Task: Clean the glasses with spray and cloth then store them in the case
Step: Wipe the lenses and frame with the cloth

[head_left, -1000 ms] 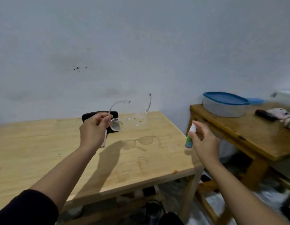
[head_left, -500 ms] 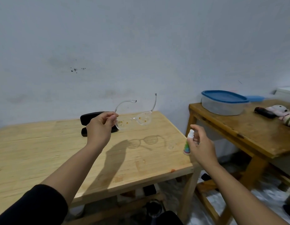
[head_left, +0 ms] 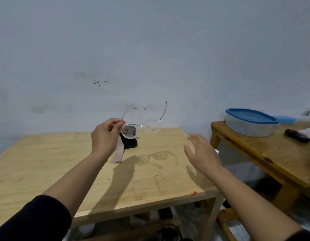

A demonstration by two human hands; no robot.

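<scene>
Head view. We see the left hand (head_left: 105, 136) pinching the clear-framed glasses (head_left: 142, 129) at one lens corner, held in the air above the light wooden table (head_left: 46, 164); both temples point up toward 12 o'clock. Brownish specks mark both lenses, though we cannot tell what they are. A pale pink cloth (head_left: 119, 152) hangs from the same hand, its upper end hidden behind the fingers. The black case (head_left: 129, 142) lies on the table directly behind the hand, at 5 o'clock from the held lens; most of it is covered, and we cannot tell whether it is open.

The right hand (head_left: 201, 153) hovers at 3 o'clock from the glasses' shadow, fingers spread and holding nothing. A small white tip (head_left: 216, 151) shows just past it at 3 o'clock; the rest is hidden, so we cannot identify it.

At 2 o'clock, a blue-lidded container (head_left: 251, 124) sits on a darker side table (head_left: 272, 157); a black object (head_left: 297, 137) and a pale one are cut off by the frame edge. No writing is legible.
</scene>
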